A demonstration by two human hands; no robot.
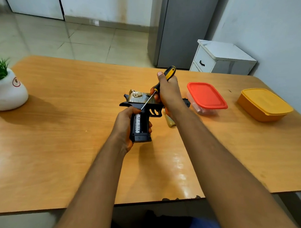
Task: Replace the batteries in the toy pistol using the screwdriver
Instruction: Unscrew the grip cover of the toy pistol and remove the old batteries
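While the left hand (125, 124) holds the pistol (142, 111) by its handle just above the worktop (55, 124), fingers curled round it, a white battery (138, 122) shows in the open compartment. Closed round the yellow-and-black handle, the right hand (167, 90) grips the screwdriver (158, 89), whose tip reaches the top of the compartment. Behind sit a red-lidded box (206, 97) and a yellow box (264, 105).

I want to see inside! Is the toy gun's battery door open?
Open: a white battery shows uncovered in the toy pistol grip.
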